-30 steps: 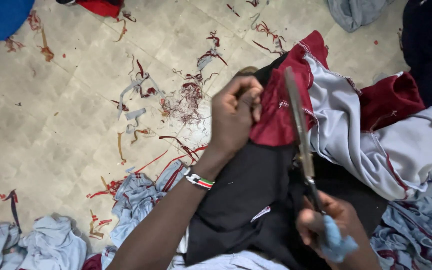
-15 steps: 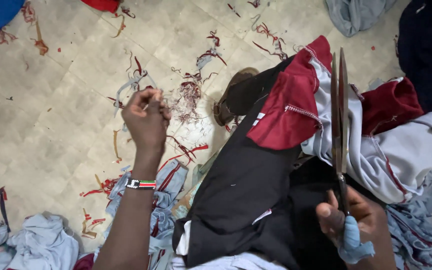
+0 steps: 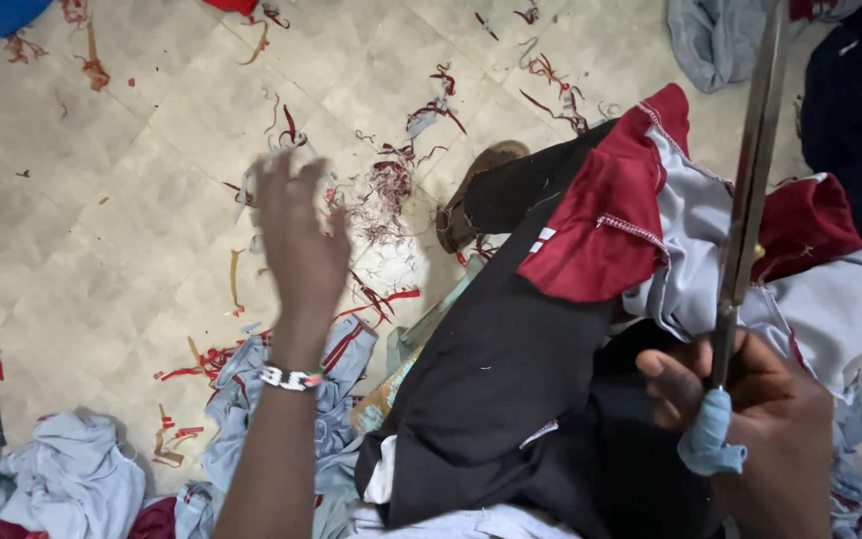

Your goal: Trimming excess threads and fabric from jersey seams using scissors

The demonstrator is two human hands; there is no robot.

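Step in hand: the person is trimming a garment with long scissors [image 3: 745, 210]; at this moment the cutting is paused, and the left hand [image 3: 296, 235] is hanging over the floor at centre left of the frame, away from the cloth.
Left hand: the fingers are spreading wide and holding nothing; the hand is blurred, so whether a thread is dropping from it I cannot tell. A beaded bracelet [image 3: 289, 378] is sitting on the wrist.
Right hand: the right hand [image 3: 760, 419], at lower right of the frame, is gripping the scissors by the handle, fingers wrapped tight, one finger bound in a pale blue wrap [image 3: 710, 439]. The blades are lying together and pointing up toward the upper right edge.
Garment: the red and grey garment [image 3: 650, 220] is lying crumpled at centre right, draped over the dark trousers [image 3: 496, 369] on the person's lap, with white stitching showing along a red panel.
Next move, as I judge it: the free hand needs to come back to the red panel and pull a seam taut before the blades open on it.
Around: red thread scraps [image 3: 391, 190] are lying scattered on the pale tiled floor [image 3: 82, 200]; light blue cloth pieces [image 3: 62, 479] are piling at lower left.
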